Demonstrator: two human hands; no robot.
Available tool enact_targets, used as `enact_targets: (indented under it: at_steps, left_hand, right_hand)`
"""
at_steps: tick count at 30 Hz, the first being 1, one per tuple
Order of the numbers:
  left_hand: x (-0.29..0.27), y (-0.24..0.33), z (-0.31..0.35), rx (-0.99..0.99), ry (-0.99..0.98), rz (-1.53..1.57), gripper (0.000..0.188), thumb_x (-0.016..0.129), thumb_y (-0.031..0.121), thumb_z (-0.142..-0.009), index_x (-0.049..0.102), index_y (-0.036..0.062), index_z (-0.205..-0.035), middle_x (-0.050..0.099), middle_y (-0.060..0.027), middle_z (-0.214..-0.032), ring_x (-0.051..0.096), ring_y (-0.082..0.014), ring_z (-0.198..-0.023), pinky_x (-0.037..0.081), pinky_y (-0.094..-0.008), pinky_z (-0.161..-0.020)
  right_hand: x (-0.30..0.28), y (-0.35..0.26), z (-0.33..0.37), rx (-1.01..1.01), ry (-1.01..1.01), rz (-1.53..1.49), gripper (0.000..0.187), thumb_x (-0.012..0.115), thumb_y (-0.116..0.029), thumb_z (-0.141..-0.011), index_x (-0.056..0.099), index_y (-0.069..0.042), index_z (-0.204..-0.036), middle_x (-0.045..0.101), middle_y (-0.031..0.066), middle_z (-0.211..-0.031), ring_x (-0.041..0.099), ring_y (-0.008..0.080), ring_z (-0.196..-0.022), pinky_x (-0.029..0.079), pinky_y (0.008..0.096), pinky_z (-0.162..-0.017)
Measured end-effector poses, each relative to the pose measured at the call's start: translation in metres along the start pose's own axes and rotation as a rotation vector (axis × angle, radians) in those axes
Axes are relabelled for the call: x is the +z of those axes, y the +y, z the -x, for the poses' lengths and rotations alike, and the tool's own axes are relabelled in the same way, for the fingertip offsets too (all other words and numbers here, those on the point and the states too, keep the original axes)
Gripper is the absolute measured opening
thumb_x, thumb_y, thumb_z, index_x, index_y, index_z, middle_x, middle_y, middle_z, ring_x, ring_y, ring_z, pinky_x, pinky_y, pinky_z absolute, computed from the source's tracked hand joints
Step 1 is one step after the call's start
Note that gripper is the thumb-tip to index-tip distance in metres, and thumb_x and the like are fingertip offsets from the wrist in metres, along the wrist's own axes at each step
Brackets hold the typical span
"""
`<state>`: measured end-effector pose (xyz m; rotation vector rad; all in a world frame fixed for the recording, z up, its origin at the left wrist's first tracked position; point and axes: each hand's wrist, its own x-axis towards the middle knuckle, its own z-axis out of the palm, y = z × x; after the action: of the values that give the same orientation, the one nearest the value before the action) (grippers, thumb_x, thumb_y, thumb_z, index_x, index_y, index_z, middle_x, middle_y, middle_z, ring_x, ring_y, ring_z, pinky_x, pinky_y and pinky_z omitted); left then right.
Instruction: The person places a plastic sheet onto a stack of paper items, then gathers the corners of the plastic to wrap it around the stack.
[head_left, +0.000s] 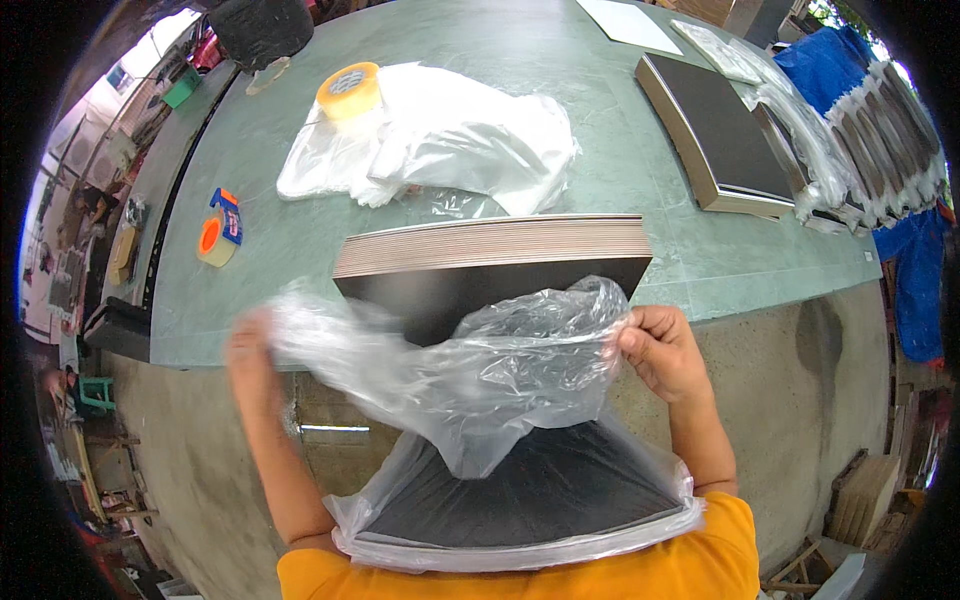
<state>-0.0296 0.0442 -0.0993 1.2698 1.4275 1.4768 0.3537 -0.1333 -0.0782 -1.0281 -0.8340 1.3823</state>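
Note:
My left hand (252, 350), blurred by motion, is closed on the left side of a clear plastic bag (470, 380). My right hand (658, 350) pinches the bag's right side between thumb and fingers. Just beyond the bag, at the table's near edge, is a thick stack of black panels (490, 245) with beige layered edges. A black panel surface (520, 490) lies under clear plastic against my orange shirt. Crumpled film between the two black parts hides whether they are one stack.
On the green table (240, 290) lie flat plastic bags (470, 125) under a tape roll (349, 92). A tape dispenser (222, 230) stands left. Another black stack (715, 130) sits right, beside plastic-wrapped stacks (870, 140) and a blue tarp (825, 65).

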Motion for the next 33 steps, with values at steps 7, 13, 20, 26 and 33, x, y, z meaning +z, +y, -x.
enact_targets:
  at_steps: [7, 13, 20, 26, 33]
  left_hand:
    - [0.071, 0.091, 0.069, 0.188, -0.464, -0.074, 0.017, 0.059, 0.006, -0.068, 0.053, 0.0057, -0.084, 0.050, -0.0017, -0.064, 0.050, -0.0102, -0.059, 0.042, -0.0227, -0.054]
    - [0.117, 0.091, 0.095, 0.365, -1.074, -0.155, 0.015, 0.066, 0.012, -0.072, 0.056, 0.0007, -0.069, 0.051, -0.0081, -0.059, 0.049, -0.0155, -0.051, 0.038, -0.0264, -0.046]
    - [0.121, 0.092, 0.095, 0.512, -0.862, -0.172, 0.025, 0.070, 0.018, -0.069, 0.052, 0.0013, -0.063, 0.048, -0.0059, -0.057, 0.047, -0.0152, -0.050, 0.038, -0.0262, -0.046]
    - [0.116, 0.113, 0.102, 0.318, -1.206, -0.028, 0.022, 0.069, 0.018, -0.070, 0.054, 0.0028, -0.066, 0.050, -0.0044, -0.060, 0.048, -0.0136, -0.054, 0.039, -0.0254, -0.050]
    - [0.043, 0.057, 0.019, -0.039, -0.523, -0.324, 0.012, 0.061, 0.013, -0.075, 0.060, 0.0010, -0.073, 0.053, 0.0004, -0.064, 0.047, -0.0074, -0.063, 0.039, -0.0239, -0.057]
  right_hand:
    - [0.040, 0.009, -0.019, 0.006, -0.211, 0.035, 0.019, 0.059, -0.008, -0.078, 0.054, 0.001, -0.094, 0.060, 0.0040, -0.082, 0.055, 0.0076, -0.069, 0.044, 0.0202, -0.063]
    - [0.067, 0.006, -0.018, -0.050, -0.099, 0.268, 0.029, 0.069, -0.006, -0.070, 0.056, 0.001, -0.095, 0.058, 0.0006, -0.080, 0.052, 0.0042, -0.071, 0.043, 0.0203, -0.060]
    - [0.060, -0.016, -0.014, -0.016, -0.073, 0.656, 0.010, 0.063, -0.010, -0.076, 0.062, 0.000, -0.076, 0.059, 0.0009, -0.065, 0.049, 0.0038, -0.059, 0.041, 0.0197, -0.053]
    - [0.064, -0.004, -0.020, -0.012, -0.225, 0.151, 0.017, 0.062, -0.014, -0.077, 0.056, -0.002, -0.066, 0.056, 0.0018, -0.062, 0.050, 0.0062, -0.055, 0.039, 0.0207, -0.051]
    - [0.038, -0.020, -0.002, -0.072, -0.146, -0.208, 0.020, 0.062, -0.019, -0.079, 0.056, -0.001, -0.073, 0.059, 0.0051, -0.066, 0.055, 0.0100, -0.058, 0.045, 0.0235, -0.052]
